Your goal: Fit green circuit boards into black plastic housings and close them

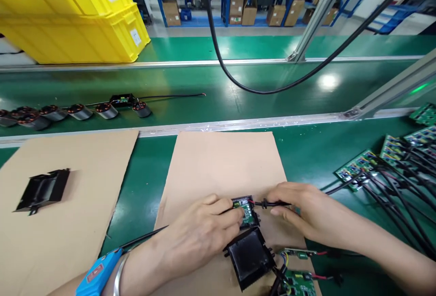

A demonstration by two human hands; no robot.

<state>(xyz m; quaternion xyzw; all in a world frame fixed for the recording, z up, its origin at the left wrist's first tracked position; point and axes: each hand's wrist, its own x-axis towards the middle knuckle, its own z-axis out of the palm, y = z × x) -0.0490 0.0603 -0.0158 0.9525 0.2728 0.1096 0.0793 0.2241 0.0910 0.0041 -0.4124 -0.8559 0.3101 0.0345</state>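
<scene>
My left hand (207, 228) is closed on a black housing with a green circuit board (245, 209) in it, fingertips resting over the board's left part. To the right, my right hand (296, 205) pinches a black cable (272, 204) that runs to red wires at the board's edge. Just below lies another black housing (250, 257), closed side up. Green boards with wires (299, 282) sit at the bottom, right of that housing. A blue tool (98, 273) with a dark tip lies beside my left wrist.
An empty black housing (44, 190) rests on the left cardboard (85, 159). Motors (79, 111) line the back left under yellow crates (85, 37). Several boards with black cables (361, 166) lie at right. A thick black cable (265, 91) hangs across the upper view.
</scene>
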